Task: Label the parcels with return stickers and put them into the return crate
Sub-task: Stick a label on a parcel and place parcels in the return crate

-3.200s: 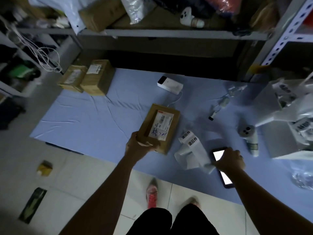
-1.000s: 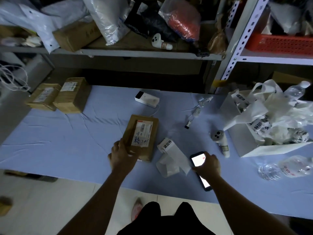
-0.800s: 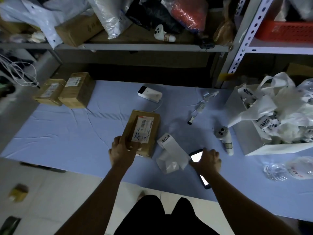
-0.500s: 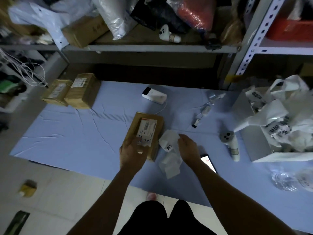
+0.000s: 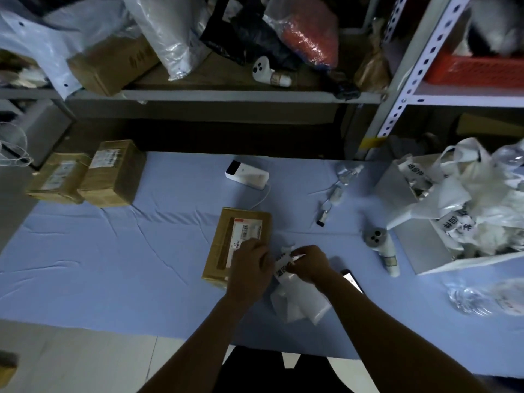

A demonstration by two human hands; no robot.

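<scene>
Now that the phone (image 5: 351, 279) has been let go, the sticker strip (image 5: 283, 265) is pinched by the right hand (image 5: 310, 263) and the left hand (image 5: 249, 268) together. The parcel (image 5: 238, 245) is left flat on the blue sheet (image 5: 113, 265), just beside them; peeling of a return sticker is judged to be next.

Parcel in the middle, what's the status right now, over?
Right hand pinches sticker strip; left hand beside it over parcel corner, grip hidden. Parcel flat on blue sheet, no return sticker seen. Phone by right wrist, not blocking.
</scene>
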